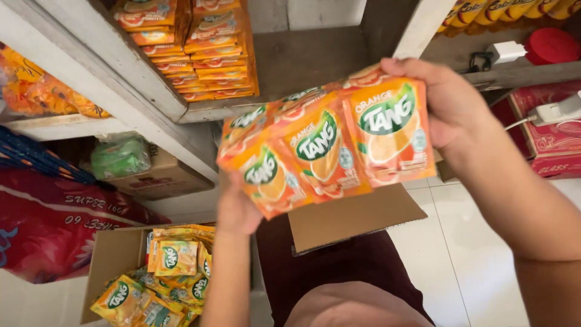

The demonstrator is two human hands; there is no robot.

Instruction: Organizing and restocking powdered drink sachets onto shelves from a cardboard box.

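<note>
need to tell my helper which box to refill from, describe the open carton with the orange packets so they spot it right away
Start at the big red printed sack at lower left, under the white shelf frame. Just right of it, on the floor, stands the open brown cardboard carton, below the left hand. Unlike the closed carton further back with a green bag on top, its flaps are open and it holds loose orange drink sachets.

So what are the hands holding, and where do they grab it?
A fanned bunch of orange drink sachets: the right hand grips its top right end, the left hand its lower left end.
</note>
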